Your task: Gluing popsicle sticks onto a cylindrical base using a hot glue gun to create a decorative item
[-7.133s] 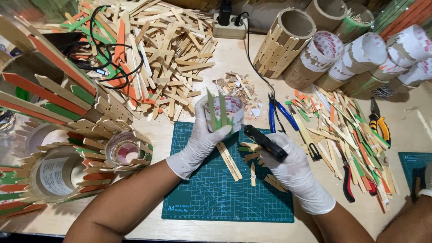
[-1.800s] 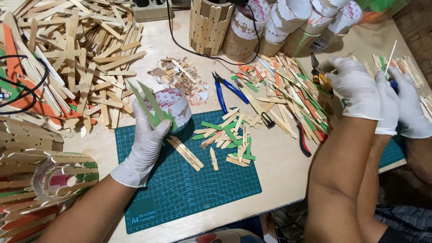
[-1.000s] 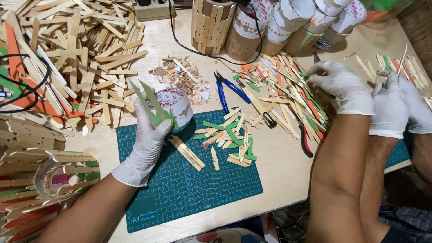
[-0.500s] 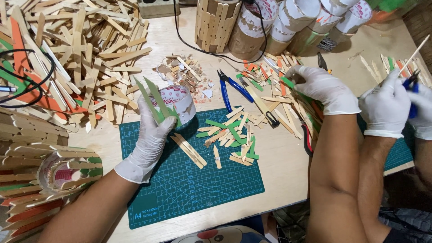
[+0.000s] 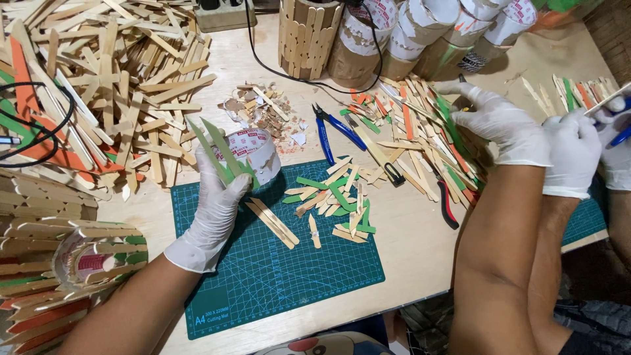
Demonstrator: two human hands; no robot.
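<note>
While the left hand (image 5: 213,204) grips the tape roll (image 5: 255,152) with green sticks (image 5: 220,152) pointing up-left, the right hand (image 5: 501,121) rests spread on the stick pile (image 5: 420,141), far right of it.

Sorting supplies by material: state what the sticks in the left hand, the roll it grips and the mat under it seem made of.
Sticks: likely thin wood, painted matte green, shaped like the bare sticks nearby. Roll in the left hand: apparently a cardboard tube, white printed wrap. Mat: probably rubbery plastic, matte dark green, gridded.
</note>
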